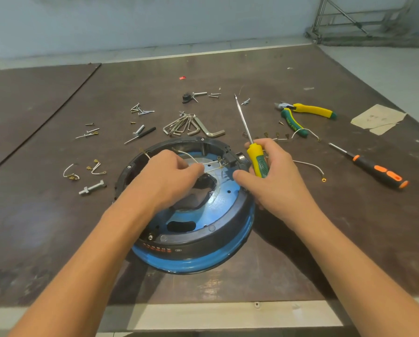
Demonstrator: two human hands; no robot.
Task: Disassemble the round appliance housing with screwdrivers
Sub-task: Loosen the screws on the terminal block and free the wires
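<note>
the housing [203, 243] shows a black plastic ring, half matt, over a glossy blue painted shell that catches the light. the yellow-green screwdriver [258, 161] has a shiny plastic handle with a textured green grip and a bright metal shaft. the orange-black screwdriver [378, 172] looks rubbery and matt. hex keys [191, 126], screws [140, 109] and bolt [93, 187] gleam as bare metal. the pliers [308, 110] wear smooth plastic sleeves. the white wires [191, 158] look dull, with brassy terminals. the paper scrap [378, 119] is creased and matt. the tabletop [57, 215] is a dark, scuffed, matt board.
</note>
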